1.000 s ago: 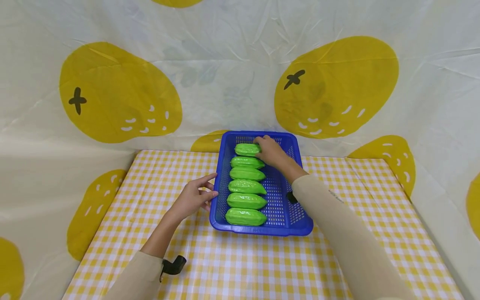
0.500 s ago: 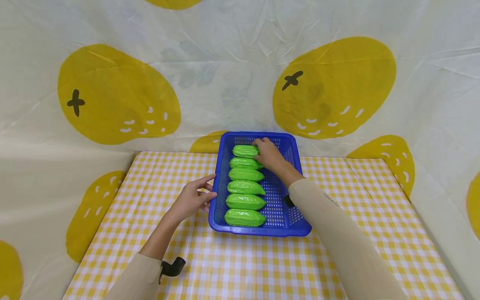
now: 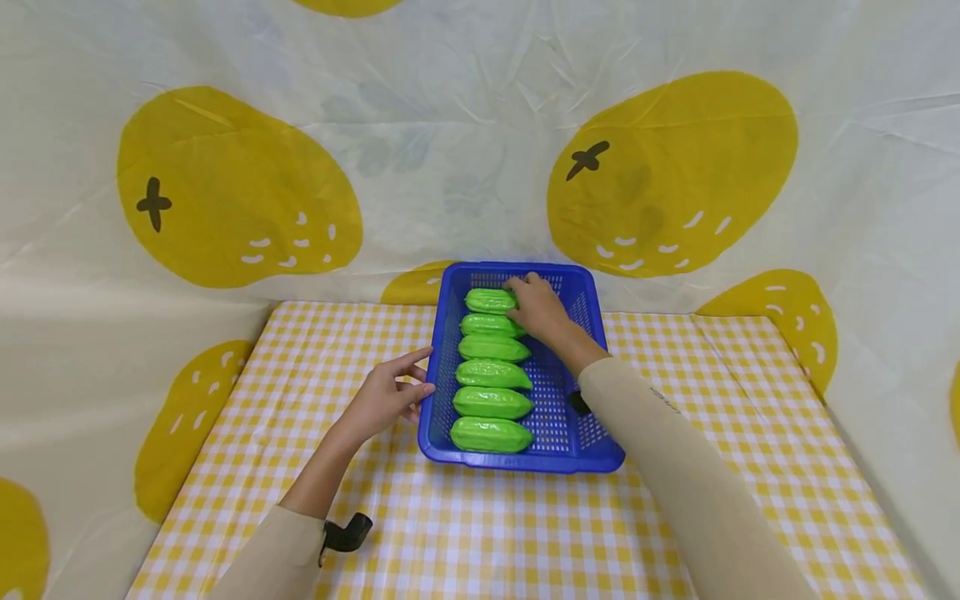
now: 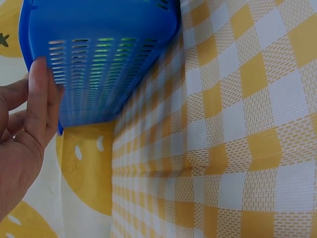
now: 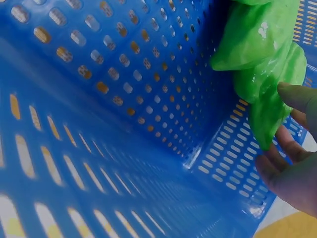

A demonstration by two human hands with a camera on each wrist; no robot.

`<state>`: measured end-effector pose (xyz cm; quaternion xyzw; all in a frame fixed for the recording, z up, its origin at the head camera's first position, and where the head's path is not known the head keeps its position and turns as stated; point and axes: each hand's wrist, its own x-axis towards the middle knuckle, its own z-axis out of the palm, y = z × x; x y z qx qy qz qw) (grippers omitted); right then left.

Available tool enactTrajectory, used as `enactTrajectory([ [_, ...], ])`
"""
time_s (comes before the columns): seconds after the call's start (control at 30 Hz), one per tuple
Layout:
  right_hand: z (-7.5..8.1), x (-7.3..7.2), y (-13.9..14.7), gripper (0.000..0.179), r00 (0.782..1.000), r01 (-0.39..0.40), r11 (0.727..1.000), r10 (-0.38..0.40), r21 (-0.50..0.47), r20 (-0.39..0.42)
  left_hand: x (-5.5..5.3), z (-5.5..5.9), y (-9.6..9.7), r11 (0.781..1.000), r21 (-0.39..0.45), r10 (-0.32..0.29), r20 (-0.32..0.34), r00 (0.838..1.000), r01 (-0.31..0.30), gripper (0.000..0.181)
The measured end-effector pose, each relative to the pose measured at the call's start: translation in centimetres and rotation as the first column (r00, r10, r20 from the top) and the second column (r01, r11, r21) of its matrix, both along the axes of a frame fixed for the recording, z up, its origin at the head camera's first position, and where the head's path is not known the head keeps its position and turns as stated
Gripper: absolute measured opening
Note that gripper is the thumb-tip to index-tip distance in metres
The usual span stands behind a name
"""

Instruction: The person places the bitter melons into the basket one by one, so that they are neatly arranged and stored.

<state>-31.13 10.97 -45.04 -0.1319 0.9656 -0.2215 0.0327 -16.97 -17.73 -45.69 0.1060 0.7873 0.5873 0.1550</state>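
In the head view, a blue plastic basket [image 3: 517, 463] holds several glossy green star fruit [image 3: 491, 404], ridged and pointed at one end, lying crosswise in a column along its left side. My right hand [image 3: 542, 312] reaches inside and holds the right end of the farthest star fruit [image 3: 489, 301]. The right wrist view shows the thumb above that tip and the fingers [image 5: 290, 144] below it. Outside the left wall is my left hand [image 3: 381, 398], its extended fingers at the basket rim. In the left wrist view those fingertips [image 4: 37, 74] lie against the slotted wall.
A yellow-and-white checked cloth [image 3: 480, 533] covers the table under the basket. Behind it hangs a pale curtain [image 3: 465, 150] printed with big yellow fruit, close to the basket's far rim. Bare basket floor [image 3: 551, 408] shows right of the column.
The farthest star fruit has shifted slightly left with my right hand, closer in line with the others. My left hand stays at the basket's left rim.
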Motion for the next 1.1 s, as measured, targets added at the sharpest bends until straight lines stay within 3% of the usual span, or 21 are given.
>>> enactTrajectory([
  [0.43, 2.2, 0.0, 1.3, 0.052, 0.986, -0.156, 0.972, 0.164, -0.177, 0.034, -0.3, -0.1, -0.1, 1.0, -0.006, 0.003, -0.005, 1.0, -0.003, 0.062],
  [0.63, 3.7, 0.5, 2.0, 0.053, 0.984, -0.151, 0.958, 0.168, -0.245, 0.05, -0.3, -0.2, 0.0, 1.0, 0.006, -0.005, 0.002, 1.0, 0.005, 0.062],
  [0.83, 6.1, 1.3, 3.2, 0.051, 0.986, -0.159, 0.947, 0.165, -0.28, -0.001, -0.1, -0.2, 0.0, 1.0, 0.005, -0.006, -0.007, 1.0, 0.006, 0.062],
  [1.1, 8.8, 3.5, 5.4, 0.05, 0.983, -0.171, 0.903, 0.184, -0.394, -0.005, 0.2, 0.0, -0.1, 0.999, -0.039, 0.019, -0.08, 0.997, -0.022, 0.055],
])
